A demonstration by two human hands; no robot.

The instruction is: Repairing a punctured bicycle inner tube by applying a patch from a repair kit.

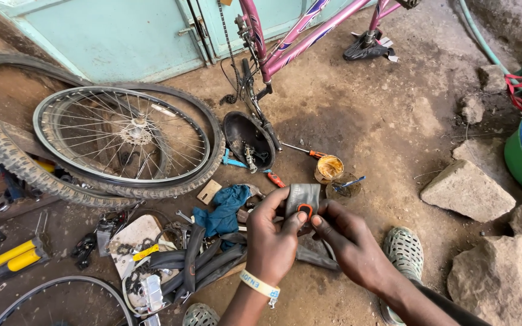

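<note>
Left hand (271, 232): grasping a folded section of black inner tube (302, 198), thumb by the orange patch (304, 210).
Right hand (347, 236): pinching the same tube, fingertips at the patch's edge.
Tube position: raised over the dirt floor (388, 121), near the glue tin (328, 168).
Technique: press from centre outward, firmly, keeping rubber flat and edges sealed.
</note>
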